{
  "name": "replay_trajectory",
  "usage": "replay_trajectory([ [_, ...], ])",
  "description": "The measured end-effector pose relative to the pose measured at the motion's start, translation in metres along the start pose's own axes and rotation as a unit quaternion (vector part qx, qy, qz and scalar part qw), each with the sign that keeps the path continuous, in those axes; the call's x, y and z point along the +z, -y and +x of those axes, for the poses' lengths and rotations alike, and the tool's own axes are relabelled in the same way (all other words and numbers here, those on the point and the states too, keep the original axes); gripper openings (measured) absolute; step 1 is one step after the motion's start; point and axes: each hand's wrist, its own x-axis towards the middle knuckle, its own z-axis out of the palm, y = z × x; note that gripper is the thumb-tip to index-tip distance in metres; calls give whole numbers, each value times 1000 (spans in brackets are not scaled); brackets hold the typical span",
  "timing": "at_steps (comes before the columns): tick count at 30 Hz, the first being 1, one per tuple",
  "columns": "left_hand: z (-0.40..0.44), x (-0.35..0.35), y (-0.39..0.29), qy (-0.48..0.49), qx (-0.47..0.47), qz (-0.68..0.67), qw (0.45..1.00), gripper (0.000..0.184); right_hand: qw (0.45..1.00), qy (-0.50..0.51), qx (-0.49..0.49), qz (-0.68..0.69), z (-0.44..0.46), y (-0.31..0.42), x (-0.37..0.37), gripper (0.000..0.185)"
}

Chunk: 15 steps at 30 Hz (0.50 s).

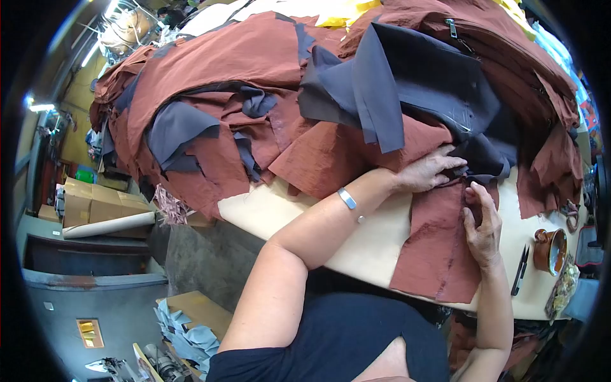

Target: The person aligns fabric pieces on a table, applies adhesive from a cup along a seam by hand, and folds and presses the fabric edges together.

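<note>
A rust-red garment piece (pixel 439 248) hangs over the front edge of the pale table (pixel 375 210), a seam running down it. My left hand (pixel 429 170) reaches across and rests on the cloth, fingers stretched toward the edge of the dark grey lining (pixel 487 162). Just below, my right hand (pixel 484 226) is half curled beside the seam, with thumb and fingers apart and nothing seen between them. Behind both hands, a large dark grey fabric panel (pixel 426 76) lies folded over the red cloth.
A brown ceramic cup (pixel 550 252) and black snips or tweezers (pixel 520 270) lie at the right. More rust-red garments (pixel 216 57) heap across the back and left, one with a zipper (pixel 452 28). Cardboard boxes (pixel 105 204) stand at the far left.
</note>
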Motion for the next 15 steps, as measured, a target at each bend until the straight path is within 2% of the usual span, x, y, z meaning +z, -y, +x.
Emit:
replay_trajectory([
  [3, 0, -4, 0, 51, -45, 2, 998, 48, 1000, -4, -27, -5, 1, -4, -1, 51],
  [5, -1, -2, 9, 57, -43, 6, 997, 52, 999, 34, -5, 9, 7, 5, -7, 47],
  [6, 1, -6, 4, 81, -57, 10, 995, 52, 999, 12, -36, -4, 8, 2, -6, 43],
  [8, 2, -10, 5, 61, -24, -11, 998, 49, 1000, 12, -26, 7, 12, 1, -6, 36],
  [10, 3, -12, 1, 53, -42, -31, 997, 46, 999, 5, 0, 41, 13, -3, -3, 29],
  [11, 3, -14, -7, 51, -68, 17, 996, 44, 998, 2, 6, 55, 13, -5, -2, 26],
  [13, 4, -13, -5, 41, -88, -9, 995, 41, 998, -5, -1, 55, 12, -7, 0, 24],
  [15, 4, -11, -3, 10, -55, 72, 996, 39, 999, -11, -12, 44, 12, -7, 1, 24],
])
